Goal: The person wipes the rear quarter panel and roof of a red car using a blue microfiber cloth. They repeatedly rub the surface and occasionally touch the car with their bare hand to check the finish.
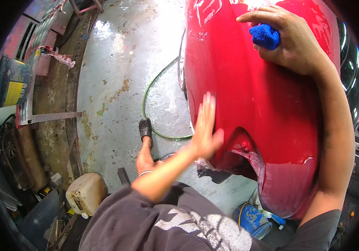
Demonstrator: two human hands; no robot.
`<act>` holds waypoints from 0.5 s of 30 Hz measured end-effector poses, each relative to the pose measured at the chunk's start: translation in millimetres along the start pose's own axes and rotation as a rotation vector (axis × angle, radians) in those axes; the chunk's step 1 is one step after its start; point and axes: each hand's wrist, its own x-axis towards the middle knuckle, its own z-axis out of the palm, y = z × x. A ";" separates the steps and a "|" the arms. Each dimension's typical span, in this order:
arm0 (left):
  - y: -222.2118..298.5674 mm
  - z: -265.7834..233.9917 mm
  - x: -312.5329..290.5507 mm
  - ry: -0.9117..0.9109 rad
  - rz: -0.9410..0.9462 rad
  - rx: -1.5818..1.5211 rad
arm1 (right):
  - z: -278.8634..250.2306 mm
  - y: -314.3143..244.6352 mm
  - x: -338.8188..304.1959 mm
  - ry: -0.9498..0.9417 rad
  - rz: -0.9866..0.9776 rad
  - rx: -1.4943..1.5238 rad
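Over glossy bodywork (246, 83), the right hand (293, 39) holds bunched cloth (265, 37).

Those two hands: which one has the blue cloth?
The right hand, higher in the picture, has the bunched blue cloth in its grasp. The left hand, lower and blurred, is open and shows no cloth.

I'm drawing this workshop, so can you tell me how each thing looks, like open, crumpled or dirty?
Blue cloth: bunched up
Right hand: curled around it
Left hand: open, blurred
Red panel: glossy, duller at its near end
Green hose: curved on the floor
Dark clog: worn on a foot
Pale jug: stained
Blue bucket: scuffed
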 end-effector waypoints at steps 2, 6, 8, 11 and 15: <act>6.6 2.5 -51.9 -0.094 0.071 -0.034 | -1.5 3.2 -3.4 -0.009 0.019 -0.077; -18.2 -15.9 37.8 -0.044 0.182 0.039 | 1.6 4.8 1.5 -0.093 0.065 0.079; -19.8 -47.4 144.9 0.005 0.061 0.101 | 6.0 13.2 12.5 -0.177 0.012 0.181; -2.2 -46.4 160.3 0.065 -0.072 0.070 | 8.0 13.7 10.0 0.122 -0.229 -0.027; 26.0 0.8 -27.7 -0.060 0.010 -0.031 | 16.3 23.5 -2.6 0.209 -0.142 -0.114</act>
